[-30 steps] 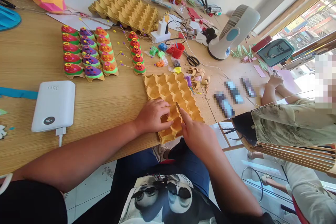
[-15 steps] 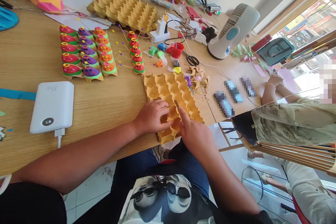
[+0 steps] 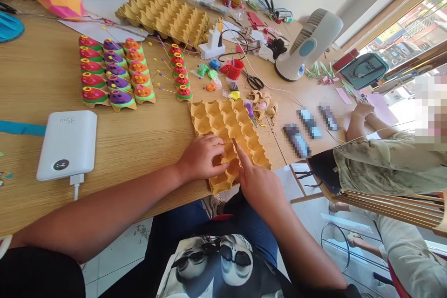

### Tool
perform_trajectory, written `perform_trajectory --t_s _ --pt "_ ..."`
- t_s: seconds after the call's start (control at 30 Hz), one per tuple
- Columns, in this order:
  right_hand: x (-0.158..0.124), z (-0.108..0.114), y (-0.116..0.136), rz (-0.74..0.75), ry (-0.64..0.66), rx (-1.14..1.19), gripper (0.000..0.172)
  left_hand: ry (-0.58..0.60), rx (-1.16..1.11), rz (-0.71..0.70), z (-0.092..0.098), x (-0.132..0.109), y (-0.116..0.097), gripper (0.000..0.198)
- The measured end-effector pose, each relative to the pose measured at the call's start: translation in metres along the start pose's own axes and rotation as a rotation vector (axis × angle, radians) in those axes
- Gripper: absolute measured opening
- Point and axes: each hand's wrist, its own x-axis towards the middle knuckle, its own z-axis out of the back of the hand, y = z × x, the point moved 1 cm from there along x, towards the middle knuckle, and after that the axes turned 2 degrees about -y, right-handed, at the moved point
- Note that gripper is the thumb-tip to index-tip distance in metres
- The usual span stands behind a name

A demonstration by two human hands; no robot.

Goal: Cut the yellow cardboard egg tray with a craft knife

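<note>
A yellow cardboard egg tray (image 3: 209, 123) lies at the table's front edge, its near corner jutting past the edge. My left hand (image 3: 204, 157) rests on its left side with fingers curled over the cups, gripping it. In my right hand (image 3: 260, 186) is a knife (image 3: 235, 142), only its thin dark blade showing. The index finger is stretched along the back of the blade, which touches the tray between two rows of cups. My palm hides the knife's handle.
Painted egg-carton strips (image 3: 120, 77) with smiling faces stand at the left behind a white power bank (image 3: 68, 144). Farther back are another egg tray (image 3: 167, 16), scissors (image 3: 254, 80), a red cup (image 3: 235, 69) and a fan (image 3: 307, 44). Another person (image 3: 377, 158) sits at the right.
The view has shifted very slightly. Both hands stay at nearly the same spot on the egg tray, with the blade still between the cups.
</note>
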Motion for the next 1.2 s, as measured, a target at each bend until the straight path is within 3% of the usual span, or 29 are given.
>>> perform_trajectory --t_s 0.4,0.6,0.8,1.03,1.2 --pt "0.003 0.005 0.001 0.019 0.021 -0.024 0.066 0.017 -0.003 0.0 0.002 0.001 -0.001 0.027" --pt "0.015 0.001 0.0 0.041 -0.028 -0.008 0.063 0.025 -0.007 0.013 0.001 0.0 -0.001 0.026" --pt "0.0 0.001 -0.003 0.031 0.029 -0.01 0.067 0.027 -0.011 0.013 0.002 0.0 -0.002 0.027" --pt "0.014 0.0 0.0 0.038 -0.022 -0.016 0.063 0.022 0.003 0.001 0.002 0.001 -0.001 0.026" --pt "0.003 0.001 0.0 0.038 0.001 -0.007 0.065 0.021 0.006 -0.001 0.002 0.0 -0.001 0.026"
